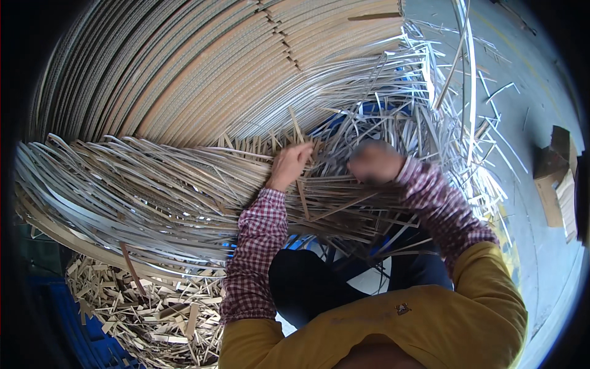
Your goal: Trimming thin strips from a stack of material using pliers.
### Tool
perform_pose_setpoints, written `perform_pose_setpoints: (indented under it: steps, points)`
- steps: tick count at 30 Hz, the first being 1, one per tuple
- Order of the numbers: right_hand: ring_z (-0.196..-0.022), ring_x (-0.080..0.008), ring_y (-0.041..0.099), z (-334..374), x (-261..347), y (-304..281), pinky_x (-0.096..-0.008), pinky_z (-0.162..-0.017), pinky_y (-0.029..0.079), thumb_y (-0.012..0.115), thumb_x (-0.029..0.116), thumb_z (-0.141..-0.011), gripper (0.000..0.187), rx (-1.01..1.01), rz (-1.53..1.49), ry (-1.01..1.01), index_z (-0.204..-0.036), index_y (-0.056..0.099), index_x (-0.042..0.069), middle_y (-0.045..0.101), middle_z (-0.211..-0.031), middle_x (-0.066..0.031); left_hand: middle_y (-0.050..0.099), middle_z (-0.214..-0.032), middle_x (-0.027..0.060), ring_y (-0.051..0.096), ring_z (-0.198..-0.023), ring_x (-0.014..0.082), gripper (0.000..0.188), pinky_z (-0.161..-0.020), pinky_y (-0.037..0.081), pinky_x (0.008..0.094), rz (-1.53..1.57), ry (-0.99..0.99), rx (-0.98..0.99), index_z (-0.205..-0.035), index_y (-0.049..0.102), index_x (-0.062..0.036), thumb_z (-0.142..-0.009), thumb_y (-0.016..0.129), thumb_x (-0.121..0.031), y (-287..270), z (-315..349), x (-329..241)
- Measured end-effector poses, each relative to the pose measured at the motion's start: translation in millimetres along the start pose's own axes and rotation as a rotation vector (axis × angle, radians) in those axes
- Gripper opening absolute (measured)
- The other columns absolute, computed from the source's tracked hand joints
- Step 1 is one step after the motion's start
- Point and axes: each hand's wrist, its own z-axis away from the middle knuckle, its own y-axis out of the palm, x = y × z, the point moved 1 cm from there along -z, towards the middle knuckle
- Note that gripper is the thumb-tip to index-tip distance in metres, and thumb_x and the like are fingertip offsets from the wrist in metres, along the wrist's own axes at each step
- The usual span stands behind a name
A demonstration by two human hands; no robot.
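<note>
Bare hands lay over a tangle of strips (pixel 153 184)

A person's left hand (pixel 290 166) rested at the tangle of thin tan and grey strips, its fingers bent in toward the thumb — whether they gripped a strip could not be told. The right hand (pixel 375 161) was farther right, over the same tangle, dark and blurred, and its hold could not be told either. The strips spread across the middle of the view, between a big stack of cardboard (pixel 215 80) and the person's dark-clad legs (pixel 304 280), and spilled at right toward a grey floor (pixel 522 104). Checked sleeves (pixel 264 224) covered both forearms, with a yellow shirt (pixel 381 326) at the bottom of the view. At lower left, a heap of short scraps (pixel 163 320) lay beside a blue container (pixel 89 344) — at far right, a brown box (pixel 549 190) stood on the floor
</note>
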Motion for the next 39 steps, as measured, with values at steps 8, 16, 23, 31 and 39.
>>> perform_pose_setpoints:
  steps: [8,16,23,31,39]
  points:
    - [-0.053,-0.0305,0.058,-86.4,25.8,-63.5,-0.0379,-0.059,0.048,0.048,0.040,-0.088,0.049,-0.520,-0.014,-0.027,-0.072,0.066,-0.003,0.060,-0.058,-0.0153,0.047,-0.111,0.0145,0.054,-0.095,0.0312,0.037,-0.078,0.045,0.0413,0.016,0.114,-0.291,-0.123,0.051,-0.0099,-0.087,0.055,-0.020,-0.3,2.3,-4.0]
    - [-0.066,-0.0349,0.060,-48.2,-12.2,19.8,-0.0413,-0.061,0.048,0.047,0.030,-0.089,0.035,-0.421,0.118,0.028,-0.105,0.056,0.000,0.059,-0.076,-0.0264,0.041,-0.129,0.0152,0.041,-0.114,0.0340,0.038,-0.095,0.034,0.0428,-0.044,0.419,-0.604,-0.121,0.053,-0.0087,-0.083,0.055,-0.013,-25.8,16.8,-35.1]
    - [-0.048,-0.0144,0.048,-8.1,-1.1,-15.5,-0.0342,-0.054,0.042,0.047,0.043,-0.090,0.047,-0.115,-0.028,-0.009,-0.071,0.068,0.006,0.060,-0.058,-0.0070,0.061,-0.090,0.0183,0.057,-0.089,0.0332,0.039,-0.081,0.043,0.0409,0.025,-0.048,-0.002,-0.091,0.063,-0.0010,-0.093,0.039,-0.031,-3.4,-6.8,-7.5]
    - [-0.056,-0.0264,0.056,-94.1,27.7,-65.9,-0.0352,-0.068,0.047,0.046,0.041,-0.088,0.050,-0.524,0.007,0.003,-0.070,0.069,0.001,0.060,-0.060,-0.0170,0.060,-0.095,0.0182,0.054,-0.091,0.0342,0.035,-0.081,0.043,0.0410,0.021,0.030,-0.140,-0.099,0.060,-0.0007,-0.092,0.040,-0.028,2.7,-5.6,-3.4]
    - [-0.070,-0.0333,0.063,-85.8,8.5,-12.7,-0.0396,-0.069,0.049,0.045,0.037,-0.090,0.043,-0.470,0.038,0.007,-0.094,0.062,-0.002,0.064,-0.071,-0.0194,0.056,-0.109,0.0129,0.051,-0.101,0.0328,0.027,-0.085,0.041,0.0414,0.025,0.282,-0.482,-0.107,0.060,-0.0036,-0.088,0.049,-0.020,-7.9,6.4,-18.9]
